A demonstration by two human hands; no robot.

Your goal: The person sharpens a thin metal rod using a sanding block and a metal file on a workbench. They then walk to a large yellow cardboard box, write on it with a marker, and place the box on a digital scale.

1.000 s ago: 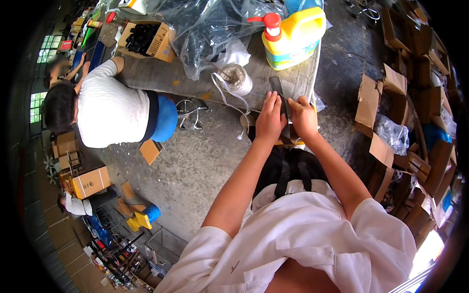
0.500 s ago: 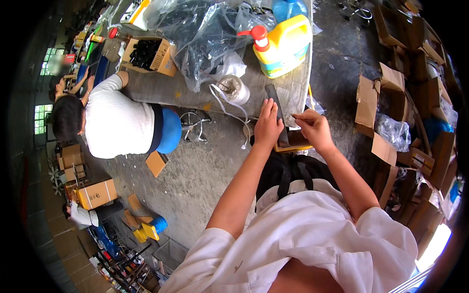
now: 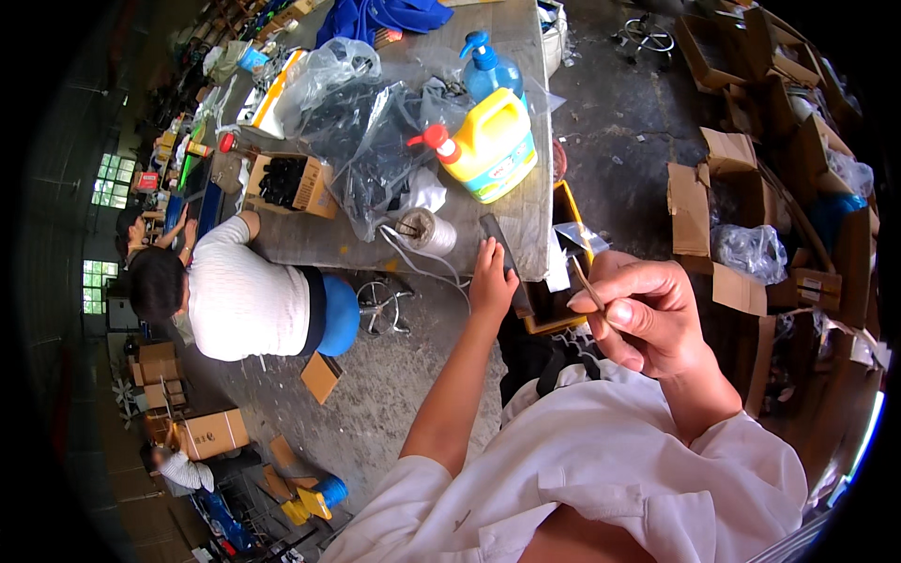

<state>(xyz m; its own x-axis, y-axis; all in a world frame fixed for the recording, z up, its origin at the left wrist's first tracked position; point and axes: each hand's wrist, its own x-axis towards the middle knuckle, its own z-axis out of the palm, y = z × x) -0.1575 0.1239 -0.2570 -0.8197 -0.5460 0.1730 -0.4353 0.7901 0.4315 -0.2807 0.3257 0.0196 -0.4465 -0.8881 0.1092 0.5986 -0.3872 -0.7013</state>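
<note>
My left hand (image 3: 492, 284) is at the near edge of the grey table, its fingers laid over a dark flat bar (image 3: 496, 231) and holding it. The bar's far end lies on the tabletop and its near end sticks out past the edge. My right hand (image 3: 657, 314) is raised closer to me, right of the table. Between thumb and fingers it pinches a thin brownish strip (image 3: 584, 279), whose lower end is hidden by the fingers. A spool of white cord (image 3: 430, 232) stands left of the bar.
On the table (image 3: 366, 246) are a yellow jug (image 3: 493, 150) with a red pump, a blue pump bottle (image 3: 490, 75), clear plastic sheeting (image 3: 375, 141) and a carton of black parts (image 3: 291, 185). A yellow crate (image 3: 566, 202) stands below the right edge. A co-worker (image 3: 249, 305) sits at left.
My right hand has lifted away from the bar toward me and to the right, with the thin strip in its pinch. My left hand stays on the bar. The whole view has shifted.
</note>
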